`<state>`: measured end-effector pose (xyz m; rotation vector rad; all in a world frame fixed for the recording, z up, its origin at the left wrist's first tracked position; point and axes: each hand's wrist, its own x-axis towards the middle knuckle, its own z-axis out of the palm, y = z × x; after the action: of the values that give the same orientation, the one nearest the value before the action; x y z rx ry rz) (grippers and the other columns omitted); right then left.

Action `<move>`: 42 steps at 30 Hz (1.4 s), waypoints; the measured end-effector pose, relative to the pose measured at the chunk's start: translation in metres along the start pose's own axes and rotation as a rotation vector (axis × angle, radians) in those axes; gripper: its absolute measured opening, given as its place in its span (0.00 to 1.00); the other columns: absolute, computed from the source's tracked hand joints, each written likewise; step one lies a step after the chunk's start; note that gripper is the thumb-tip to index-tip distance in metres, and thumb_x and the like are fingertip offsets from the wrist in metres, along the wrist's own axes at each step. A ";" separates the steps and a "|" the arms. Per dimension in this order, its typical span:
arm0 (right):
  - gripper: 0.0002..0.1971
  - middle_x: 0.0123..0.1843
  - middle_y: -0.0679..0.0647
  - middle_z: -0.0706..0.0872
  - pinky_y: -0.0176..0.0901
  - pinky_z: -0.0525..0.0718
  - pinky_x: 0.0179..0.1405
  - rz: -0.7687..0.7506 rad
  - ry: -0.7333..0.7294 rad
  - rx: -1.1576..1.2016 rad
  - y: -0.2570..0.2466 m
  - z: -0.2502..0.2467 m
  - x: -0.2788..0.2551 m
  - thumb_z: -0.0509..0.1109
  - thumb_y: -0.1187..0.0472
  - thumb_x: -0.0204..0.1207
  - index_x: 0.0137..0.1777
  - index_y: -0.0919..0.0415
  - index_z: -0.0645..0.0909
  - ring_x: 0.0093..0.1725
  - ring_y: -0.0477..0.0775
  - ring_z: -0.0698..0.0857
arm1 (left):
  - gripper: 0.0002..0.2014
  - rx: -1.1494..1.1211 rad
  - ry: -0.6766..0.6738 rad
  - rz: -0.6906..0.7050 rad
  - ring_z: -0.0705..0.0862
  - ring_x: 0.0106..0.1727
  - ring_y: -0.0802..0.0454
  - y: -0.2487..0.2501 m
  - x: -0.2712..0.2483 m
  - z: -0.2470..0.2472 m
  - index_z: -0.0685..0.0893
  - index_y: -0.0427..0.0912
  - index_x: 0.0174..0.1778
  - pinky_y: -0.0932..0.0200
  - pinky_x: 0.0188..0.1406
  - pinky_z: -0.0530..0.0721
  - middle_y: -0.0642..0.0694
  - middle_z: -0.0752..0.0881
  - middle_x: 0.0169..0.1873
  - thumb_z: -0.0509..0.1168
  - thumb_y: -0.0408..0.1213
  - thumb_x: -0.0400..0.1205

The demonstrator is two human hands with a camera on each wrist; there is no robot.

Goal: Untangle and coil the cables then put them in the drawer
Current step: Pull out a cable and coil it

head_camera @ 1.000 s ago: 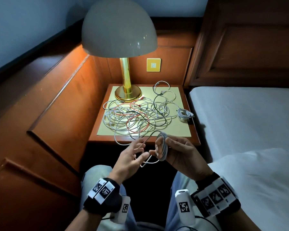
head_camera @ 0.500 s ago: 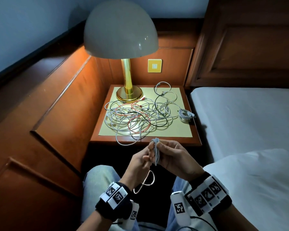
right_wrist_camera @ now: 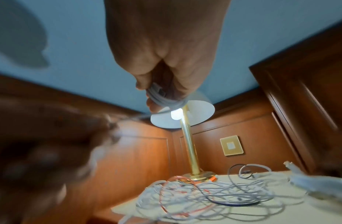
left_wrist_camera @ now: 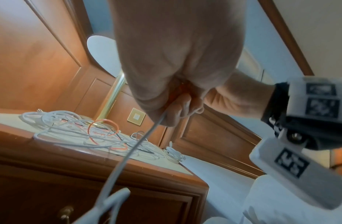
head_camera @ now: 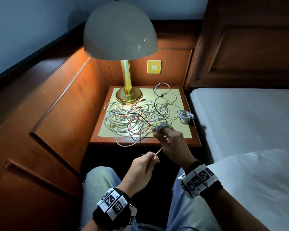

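A grey-white cable coil (head_camera: 162, 126) is wound round the fingers of my right hand (head_camera: 163, 131), held just above the nightstand's front edge. The cable's tail (head_camera: 158, 151) runs taut down to my left hand (head_camera: 154, 157), which pinches it lower and to the left. In the left wrist view the tail (left_wrist_camera: 135, 145) passes from my left hand's fingers (left_wrist_camera: 176, 115) down past the camera. The right wrist view shows the coil (right_wrist_camera: 164, 100) gripped under my right hand (right_wrist_camera: 157, 91). A tangle of white, red and black cables (head_camera: 137, 117) covers the nightstand (head_camera: 145, 143). The drawer front (left_wrist_camera: 128, 201) has a brass knob (left_wrist_camera: 66, 212).
A brass lamp (head_camera: 128, 95) with a dome shade stands at the back left of the nightstand. One coiled white cable (head_camera: 184, 116) lies at its right edge. The bed (head_camera: 244, 117) is to the right and a wooden wall panel (head_camera: 57, 114) to the left.
The hands, together half a second ago, have parted: my left hand pulled the tail down and left until taut, and my right hand rose with the coil towards the nightstand. The hanging loop is gone.
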<state>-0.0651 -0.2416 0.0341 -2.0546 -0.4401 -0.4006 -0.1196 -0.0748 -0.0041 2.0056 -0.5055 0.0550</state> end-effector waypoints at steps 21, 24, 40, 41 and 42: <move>0.17 0.48 0.61 0.87 0.46 0.84 0.58 0.640 -0.666 1.040 -0.002 0.004 -0.037 0.61 0.56 0.88 0.63 0.71 0.82 0.48 0.56 0.86 | 0.03 -0.275 -0.009 -0.011 0.85 0.36 0.50 -0.020 0.024 -0.043 0.85 0.43 0.50 0.53 0.39 0.85 0.49 0.87 0.36 0.70 0.32 0.83; 0.16 0.48 0.60 0.86 0.54 0.79 0.66 0.657 -0.685 1.139 -0.006 0.003 -0.038 0.60 0.58 0.89 0.64 0.72 0.81 0.46 0.54 0.86 | 0.04 -0.470 -0.020 -0.059 0.85 0.41 0.53 -0.026 0.024 -0.040 0.85 0.37 0.51 0.60 0.43 0.84 0.50 0.88 0.40 0.68 0.26 0.84; 0.15 0.44 0.61 0.85 0.65 0.74 0.76 0.369 -0.133 1.336 -0.039 -0.030 0.000 0.72 0.58 0.82 0.58 0.71 0.86 0.45 0.56 0.88 | 0.05 -0.160 -0.148 -0.135 0.81 0.33 0.63 -0.043 -0.002 0.003 0.88 0.45 0.46 0.66 0.38 0.78 0.55 0.84 0.30 0.68 0.36 0.86; 0.15 0.44 0.61 0.86 0.67 0.71 0.78 0.350 -0.110 1.312 -0.040 -0.034 0.002 0.72 0.57 0.81 0.58 0.70 0.86 0.46 0.56 0.89 | 0.05 -0.133 -0.159 -0.146 0.81 0.34 0.64 -0.046 -0.005 0.004 0.88 0.46 0.46 0.66 0.38 0.79 0.55 0.85 0.30 0.68 0.36 0.86; 0.14 0.44 0.61 0.86 0.70 0.68 0.79 0.334 -0.082 1.283 -0.042 -0.037 0.005 0.71 0.58 0.81 0.57 0.70 0.87 0.46 0.56 0.89 | 0.04 -0.110 -0.168 -0.161 0.82 0.34 0.64 -0.051 -0.008 0.004 0.87 0.47 0.46 0.65 0.38 0.80 0.55 0.85 0.31 0.68 0.36 0.86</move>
<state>-0.0837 -0.2534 0.0854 -0.8520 -0.2642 0.1750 -0.1087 -0.0557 -0.0507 1.9450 -0.4415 -0.2368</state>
